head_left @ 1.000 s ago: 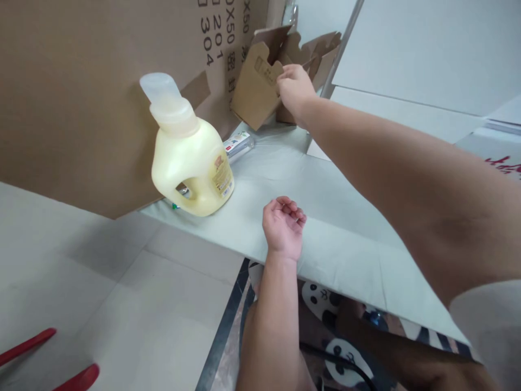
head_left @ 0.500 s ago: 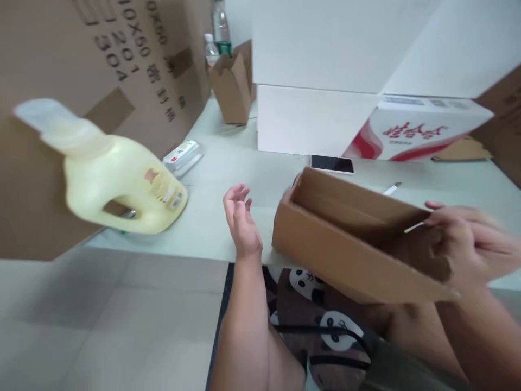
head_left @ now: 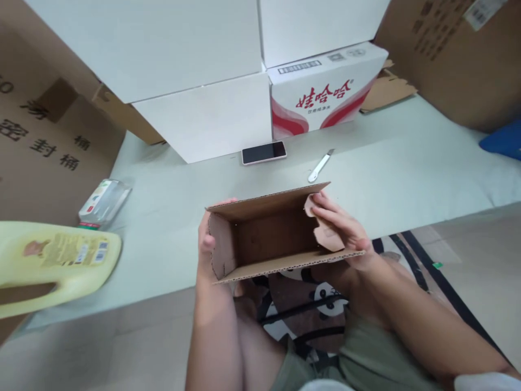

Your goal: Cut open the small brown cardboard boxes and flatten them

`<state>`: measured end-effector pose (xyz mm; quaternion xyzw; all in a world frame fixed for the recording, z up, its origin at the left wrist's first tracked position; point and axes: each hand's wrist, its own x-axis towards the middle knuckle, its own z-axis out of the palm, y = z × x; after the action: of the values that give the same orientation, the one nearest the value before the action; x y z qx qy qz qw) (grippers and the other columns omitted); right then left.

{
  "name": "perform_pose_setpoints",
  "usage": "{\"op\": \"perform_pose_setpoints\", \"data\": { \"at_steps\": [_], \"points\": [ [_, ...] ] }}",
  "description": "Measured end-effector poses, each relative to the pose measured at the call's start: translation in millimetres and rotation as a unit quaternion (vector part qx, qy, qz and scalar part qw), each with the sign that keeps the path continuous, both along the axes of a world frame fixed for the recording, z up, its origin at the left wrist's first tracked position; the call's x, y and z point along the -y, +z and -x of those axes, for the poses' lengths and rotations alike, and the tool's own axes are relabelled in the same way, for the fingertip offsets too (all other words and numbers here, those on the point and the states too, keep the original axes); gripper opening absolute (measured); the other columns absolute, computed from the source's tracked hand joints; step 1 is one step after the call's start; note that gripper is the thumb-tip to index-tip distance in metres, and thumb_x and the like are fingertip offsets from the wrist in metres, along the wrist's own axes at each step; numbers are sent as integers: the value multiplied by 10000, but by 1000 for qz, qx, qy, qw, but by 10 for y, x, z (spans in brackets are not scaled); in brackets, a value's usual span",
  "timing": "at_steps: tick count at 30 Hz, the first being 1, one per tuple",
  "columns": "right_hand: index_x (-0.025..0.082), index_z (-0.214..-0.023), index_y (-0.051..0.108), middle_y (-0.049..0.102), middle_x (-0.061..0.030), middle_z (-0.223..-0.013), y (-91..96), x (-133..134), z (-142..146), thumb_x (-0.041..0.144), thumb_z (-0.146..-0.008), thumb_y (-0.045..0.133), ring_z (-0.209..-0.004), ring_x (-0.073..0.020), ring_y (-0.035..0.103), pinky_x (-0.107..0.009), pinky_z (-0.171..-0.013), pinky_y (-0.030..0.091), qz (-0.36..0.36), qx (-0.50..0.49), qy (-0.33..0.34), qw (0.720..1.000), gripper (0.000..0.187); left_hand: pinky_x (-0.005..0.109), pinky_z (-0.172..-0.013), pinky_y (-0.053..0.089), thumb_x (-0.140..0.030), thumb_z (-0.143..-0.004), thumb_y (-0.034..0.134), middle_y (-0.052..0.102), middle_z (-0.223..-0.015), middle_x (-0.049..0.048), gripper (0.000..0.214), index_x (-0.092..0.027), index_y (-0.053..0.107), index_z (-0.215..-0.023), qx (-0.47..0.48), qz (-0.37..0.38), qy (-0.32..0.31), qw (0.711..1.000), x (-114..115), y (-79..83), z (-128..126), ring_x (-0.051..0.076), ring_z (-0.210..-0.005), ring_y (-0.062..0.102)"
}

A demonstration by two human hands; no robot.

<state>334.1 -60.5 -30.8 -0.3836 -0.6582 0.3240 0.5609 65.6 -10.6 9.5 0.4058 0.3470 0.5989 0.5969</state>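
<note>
A small brown cardboard box (head_left: pixel 268 233) is held open-side up at the near edge of the pale green table (head_left: pixel 399 163), just above my lap. My left hand (head_left: pixel 204 244) grips its left end, thumb over the wall. My right hand (head_left: pixel 342 228) holds the right end, fingers pressed against a curved end flap. The inside of the box looks empty. A pale yellow detergent jug (head_left: pixel 52 260) lies at the far left of the table, partly cut off by the frame.
A phone (head_left: pixel 264 152) and a small white-handled knife (head_left: pixel 321 165) lie on the table beyond the box. White cartons (head_left: pixel 195 81) and a red-and-white printed carton (head_left: pixel 325 92) are stacked behind. Large brown cartons stand left and right. A clear packet (head_left: pixel 103 202) lies near the jug.
My right hand has brought the small box from the far left corner to the table's near edge. My left hand, open before, has taken hold of the box's left end. The view has swung right.
</note>
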Motion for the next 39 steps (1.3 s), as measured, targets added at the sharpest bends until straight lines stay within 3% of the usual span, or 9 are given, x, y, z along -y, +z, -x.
{"op": "perform_pose_setpoints", "data": {
  "at_steps": [3,8,15,20,24,30,33,36,39],
  "points": [
    [330,-1476,555,430,-7,-1629,0,13,-41,906,-831,265,-1560,-354,275,-563,-1309,127,-26,12,43,999,912,390,-898,582,-644,-645,829,692,-1235,82,606,-260,742,-1106,-60,-28,-20,998,-75,-45,56,300,-1109,660],
    [345,-1500,512,408,0,-1641,18,38,38,799,-907,366,-1563,-319,281,-540,-1313,165,-22,-4,22,999,761,262,-793,543,-471,-637,911,723,-1074,40,595,-256,715,-1156,-153,2,-1,988,-227,-134,153,181,-920,677],
    [350,-1389,603,514,-26,-1560,-23,28,188,621,-992,425,-1546,-321,322,-608,-1277,249,-26,-80,-27,996,513,230,-689,510,-326,-643,901,693,-930,-26,468,-335,727,-1077,-84,4,19,996,-243,-149,64,126,-775,646],
    [338,-1244,737,679,-82,-1094,-6,51,204,540,-1013,414,-1269,-322,607,-582,-1133,470,-133,-17,-149,980,446,244,-704,500,-323,-680,875,674,-888,-27,411,-328,715,-1058,-79,-11,17,997,-244,-189,72,122,-747,626],
    [323,-1143,785,627,-81,-888,19,49,199,557,-993,438,-1084,-315,652,-566,-980,554,-168,42,-160,972,445,250,-682,494,-325,-673,875,676,-875,-17,385,-301,715,-1023,-74,-1,12,997,-233,-174,47,127,-730,624],
    [291,-1270,627,643,-72,-1014,19,66,285,446,-979,524,-1045,-260,657,-511,-991,555,-54,-16,-202,978,345,315,-781,524,-313,-704,810,695,-930,8,367,-290,709,-1056,-78,21,21,996,-173,-146,27,183,-822,665],
    [333,-1358,516,599,-84,-1241,-11,82,315,407,-963,555,-1250,-263,592,-483,-1067,526,-26,-39,-215,976,403,383,-928,514,-490,-704,769,690,-989,45,332,-256,715,-932,-44,-13,8,999,-156,-133,39,249,-1006,659],
    [396,-1485,390,407,-61,-1570,-11,89,309,382,-971,541,-1468,-273,424,-503,-1159,459,-7,-53,-193,980,536,430,-994,487,-663,-727,698,671,-1040,67,433,-240,676,-817,-43,-33,4,999,-156,-122,40,280,-1120,624],
    [360,-1444,487,414,-51,-1615,25,83,270,377,-993,498,-1506,-289,393,-540,-1207,396,5,-22,-168,986,452,395,-969,483,-505,-675,812,665,-1061,43,335,-241,629,-770,-79,-17,1,997,-181,-133,51,255,-1129,613]
  ]
}}
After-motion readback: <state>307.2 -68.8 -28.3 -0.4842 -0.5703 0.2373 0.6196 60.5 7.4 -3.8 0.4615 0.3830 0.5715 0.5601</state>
